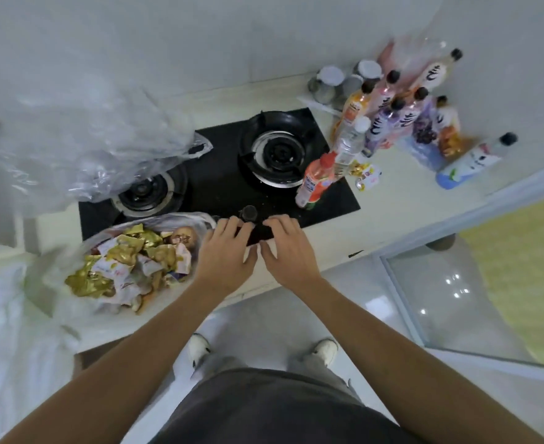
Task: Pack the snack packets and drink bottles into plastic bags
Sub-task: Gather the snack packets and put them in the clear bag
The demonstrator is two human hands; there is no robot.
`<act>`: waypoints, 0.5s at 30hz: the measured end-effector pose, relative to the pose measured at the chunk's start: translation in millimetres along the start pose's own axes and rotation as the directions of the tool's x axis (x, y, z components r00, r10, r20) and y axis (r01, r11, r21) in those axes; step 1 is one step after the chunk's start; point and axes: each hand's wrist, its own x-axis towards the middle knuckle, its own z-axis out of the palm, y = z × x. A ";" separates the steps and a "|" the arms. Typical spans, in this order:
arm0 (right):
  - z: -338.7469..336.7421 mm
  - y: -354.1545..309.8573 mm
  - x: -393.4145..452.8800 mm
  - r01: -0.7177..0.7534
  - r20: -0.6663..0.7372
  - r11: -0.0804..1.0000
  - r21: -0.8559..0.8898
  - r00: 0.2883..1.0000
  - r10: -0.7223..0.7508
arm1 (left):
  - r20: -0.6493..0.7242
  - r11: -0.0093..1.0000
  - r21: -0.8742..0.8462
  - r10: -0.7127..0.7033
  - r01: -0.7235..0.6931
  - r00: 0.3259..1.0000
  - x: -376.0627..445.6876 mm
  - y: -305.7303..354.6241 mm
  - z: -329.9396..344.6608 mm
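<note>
While both hands are being held side by side at the black glass gas hob's front edge, nothing is being gripped.

Left hand and right hand are being kept loosely spread; gold-and-white snack packets are sitting in the clear plastic bag just left, colourful drink bottles standing far right.

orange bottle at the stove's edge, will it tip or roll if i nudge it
The orange bottle stands upright, tall and narrow, so a push near its red cap would probably topple it. Its round body would then likely roll across the smooth black stove. It looks full, so probably fairly heavy and stiff when gripped. Both hands rest near it, holding nothing.
</note>
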 end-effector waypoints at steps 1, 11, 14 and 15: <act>-11.8 20.0 -6.0 -0.007 -0.008 1.000 -0.006 1.000 0.007 | 0.015 1.000 -0.010 0.005 -0.005 1.000 8.2 21.0 6.5; -127.1 213.6 -27.2 -0.042 0.044 0.995 -0.093 0.998 0.046 | 0.009 0.996 -0.079 -0.051 0.051 0.999 86.8 199.0 60.5; -147.1 252.7 -14.8 -0.060 0.065 0.990 -0.124 0.995 0.069 | 0.026 0.994 -0.100 -0.052 0.054 0.998 115.1 226.1 68.1; -151.7 263.9 -7.8 -0.068 0.078 0.989 -0.130 0.994 0.078 | 0.034 0.993 -0.104 -0.051 0.055 0.998 126.1 232.6 71.5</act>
